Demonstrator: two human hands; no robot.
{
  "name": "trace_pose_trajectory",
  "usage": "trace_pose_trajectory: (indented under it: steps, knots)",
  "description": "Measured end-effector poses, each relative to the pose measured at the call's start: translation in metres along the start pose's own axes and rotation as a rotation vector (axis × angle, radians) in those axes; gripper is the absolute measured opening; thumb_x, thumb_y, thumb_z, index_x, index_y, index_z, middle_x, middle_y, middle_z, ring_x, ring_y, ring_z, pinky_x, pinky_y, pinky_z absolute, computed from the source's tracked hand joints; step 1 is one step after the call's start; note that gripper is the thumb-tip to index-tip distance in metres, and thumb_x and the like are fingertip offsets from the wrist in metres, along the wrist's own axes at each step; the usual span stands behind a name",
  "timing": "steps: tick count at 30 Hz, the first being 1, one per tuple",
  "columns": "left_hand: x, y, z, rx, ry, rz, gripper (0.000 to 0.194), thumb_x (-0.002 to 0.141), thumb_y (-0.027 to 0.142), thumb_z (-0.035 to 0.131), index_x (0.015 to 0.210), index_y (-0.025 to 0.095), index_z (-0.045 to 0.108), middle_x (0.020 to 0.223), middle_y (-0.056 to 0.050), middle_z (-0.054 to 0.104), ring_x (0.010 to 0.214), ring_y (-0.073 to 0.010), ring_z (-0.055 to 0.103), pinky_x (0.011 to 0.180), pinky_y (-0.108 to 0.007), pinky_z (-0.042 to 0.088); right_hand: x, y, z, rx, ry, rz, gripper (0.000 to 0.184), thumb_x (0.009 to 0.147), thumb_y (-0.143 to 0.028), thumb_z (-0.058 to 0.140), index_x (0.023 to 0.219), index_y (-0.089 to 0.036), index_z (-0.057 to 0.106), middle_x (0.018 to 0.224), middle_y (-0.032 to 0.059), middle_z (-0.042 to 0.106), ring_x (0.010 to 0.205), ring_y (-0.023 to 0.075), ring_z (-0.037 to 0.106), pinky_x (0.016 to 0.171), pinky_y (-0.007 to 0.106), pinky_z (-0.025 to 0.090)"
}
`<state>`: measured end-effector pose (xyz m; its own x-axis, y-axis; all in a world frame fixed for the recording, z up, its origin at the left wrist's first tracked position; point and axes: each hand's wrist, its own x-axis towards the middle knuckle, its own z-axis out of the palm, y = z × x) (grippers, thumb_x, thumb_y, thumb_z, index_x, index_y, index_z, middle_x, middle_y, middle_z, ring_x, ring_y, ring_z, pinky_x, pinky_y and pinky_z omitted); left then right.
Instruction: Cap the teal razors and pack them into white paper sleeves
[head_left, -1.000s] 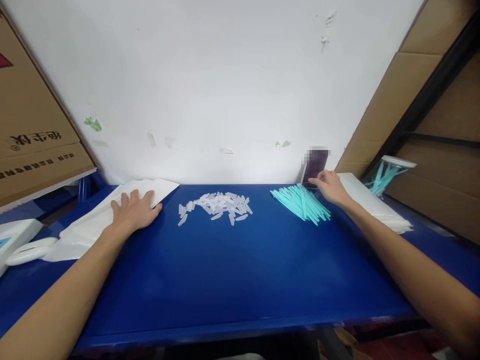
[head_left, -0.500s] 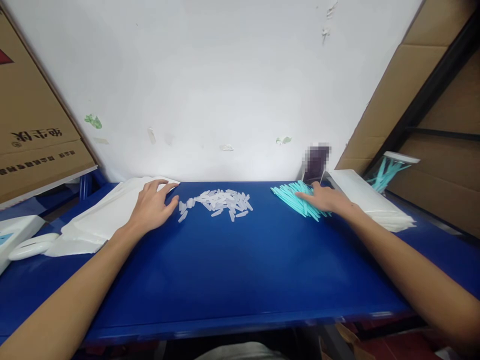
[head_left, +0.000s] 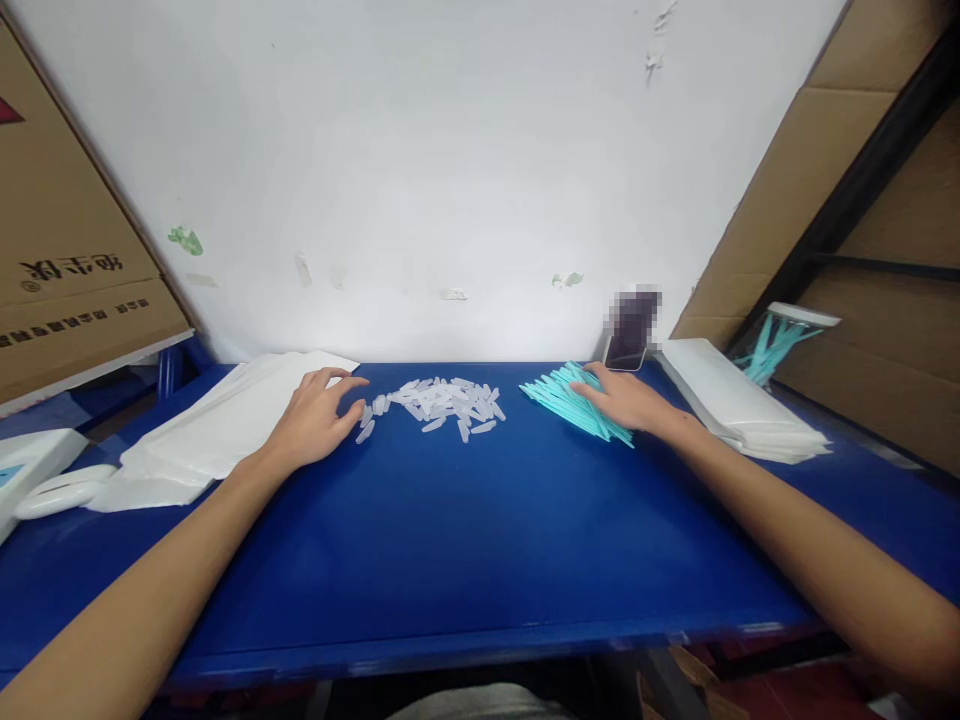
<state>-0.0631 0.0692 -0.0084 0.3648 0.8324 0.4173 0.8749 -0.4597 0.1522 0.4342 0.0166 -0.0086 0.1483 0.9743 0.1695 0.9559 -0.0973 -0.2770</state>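
Note:
My left hand (head_left: 319, 415) hovers at the left end of a loose pile of small, flat, whitish translucent pieces (head_left: 450, 402). Its fingers are apart and nothing shows in them; its fingertips come close to the nearest pieces. On the right, my right hand (head_left: 626, 400) rests at the right side of a bunch of thin turquoise sticks (head_left: 564, 400). Its thumb lies over the sticks while the other fingers curve round the back of the bunch, partly hidden. The sticks fan out flat on the blue table (head_left: 465, 540).
White sheets or bags (head_left: 202, 430) lie at left, beside a white rounded object (head_left: 67, 492) and a white device (head_left: 37, 465). At right are a stack of white packaging (head_left: 742, 400), a clear jar of turquoise sticks (head_left: 780, 345) and a phone (head_left: 630, 335) against the wall.
My right hand has slid left, and the bunch of turquoise sticks has moved left along with it. My left hand has shifted slightly to the right. The whitish pieces stay put.

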Motion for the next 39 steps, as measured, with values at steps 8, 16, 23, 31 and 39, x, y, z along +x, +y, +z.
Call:
trace_pose_trajectory:
  steps: [8,16,23,31,39]
  knots:
    - [0.001,0.000,0.003,-0.005,-0.005,-0.002,0.059,0.098,0.054,0.038,0.135,0.020,0.068,0.139,-0.016,0.056,0.136,-0.0374,0.047,0.115,-0.054,0.042,0.044,0.051,-0.012,0.134,0.323,0.433,0.107,0.086,-0.071,0.062,0.156,0.002,0.027,0.152,0.0396,0.046,0.140,0.0486,0.051,0.111,0.057,0.047]
    - [0.000,-0.003,0.004,-0.027,-0.015,-0.013,0.060,0.099,0.055,0.038,0.136,0.018,0.068,0.138,-0.017,0.057,0.135,-0.0389,0.048,0.113,-0.056,0.042,0.078,0.062,0.004,0.174,0.355,0.502,0.092,0.075,-0.056,0.079,0.140,0.002,0.049,0.135,0.0363,0.062,0.128,0.0461,0.061,0.104,0.054,0.054]
    - [0.000,-0.001,0.006,-0.055,-0.026,-0.015,0.058,0.097,0.055,0.040,0.133,0.020,0.070,0.135,-0.015,0.059,0.132,-0.0385,0.050,0.111,-0.056,0.044,0.087,0.070,0.006,0.199,0.380,0.468,0.081,0.071,-0.047,0.082,0.133,-0.005,0.054,0.128,0.0290,0.069,0.118,0.0403,0.067,0.098,0.050,0.057]
    - [0.001,-0.002,0.009,-0.081,-0.048,-0.003,0.059,0.098,0.056,0.040,0.132,0.020,0.071,0.133,-0.017,0.060,0.129,-0.0392,0.052,0.110,-0.058,0.045,0.088,0.077,0.013,0.222,0.431,0.412,0.085,0.071,-0.046,0.082,0.139,-0.009,0.047,0.131,0.0262,0.066,0.121,0.0389,0.064,0.100,0.050,0.054]
    - [0.002,-0.002,0.009,-0.092,-0.083,-0.003,0.061,0.097,0.059,0.041,0.132,0.020,0.071,0.132,-0.017,0.062,0.128,-0.0404,0.053,0.110,-0.059,0.045,0.085,0.082,0.014,0.233,0.452,0.378,0.089,0.076,-0.056,0.079,0.142,-0.008,0.044,0.136,0.0294,0.062,0.126,0.0426,0.059,0.105,0.054,0.049]
